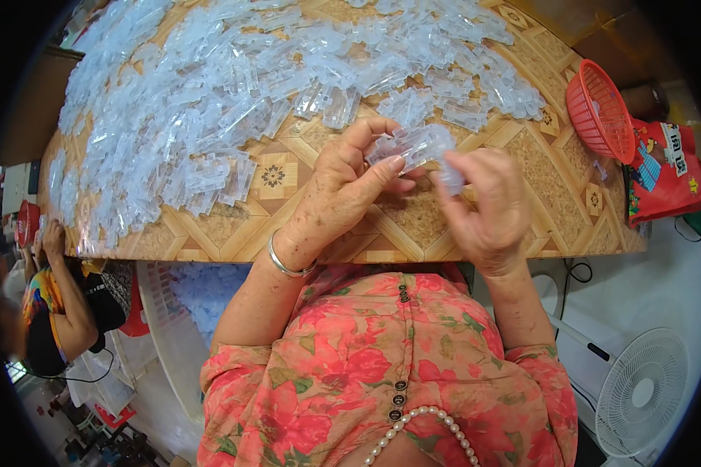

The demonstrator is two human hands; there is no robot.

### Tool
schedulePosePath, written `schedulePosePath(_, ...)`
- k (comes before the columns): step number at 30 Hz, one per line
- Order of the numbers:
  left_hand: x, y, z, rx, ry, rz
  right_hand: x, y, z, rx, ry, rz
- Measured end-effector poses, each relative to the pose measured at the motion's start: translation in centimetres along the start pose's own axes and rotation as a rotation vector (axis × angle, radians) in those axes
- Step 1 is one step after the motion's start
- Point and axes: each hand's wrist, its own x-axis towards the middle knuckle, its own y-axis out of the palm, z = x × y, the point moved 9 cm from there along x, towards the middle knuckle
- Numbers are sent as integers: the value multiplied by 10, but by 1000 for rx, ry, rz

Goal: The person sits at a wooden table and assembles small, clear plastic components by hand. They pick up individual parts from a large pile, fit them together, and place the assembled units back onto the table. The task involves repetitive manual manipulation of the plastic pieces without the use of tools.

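In front of my chest, just above the table, my left hand point(327, 187) grips a clear plastic piece point(409, 146) between thumb and fingers. It may be more than one piece stacked together. My right hand point(487, 206), slightly blurred, has its thumb and fingers closed on a small bluish translucent plastic part point(451, 179) at the right end of that piece. Whether the two parts are joined cannot be made out. Beyond my hands, a broad heap of similar clear plastic pieces point(210, 101) covers much of the table point(304, 222).
A red plastic basket point(600, 113) stands at the table's right edge, beside a red printed bag point(666, 171). A white fan point(642, 393) is at lower right. Below the table at left is a white crate point(167, 335) holding bluish pieces. Another person's arm point(70, 300) reaches the left edge.
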Motion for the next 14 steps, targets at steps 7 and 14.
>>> schedulePosePath(7,-2,-3,-7,-226,-9,3,10,29,13,201,12,140)
schedulePosePath(14,-4,-7,-17,-48,85,92,13,32,1,260,128,120)
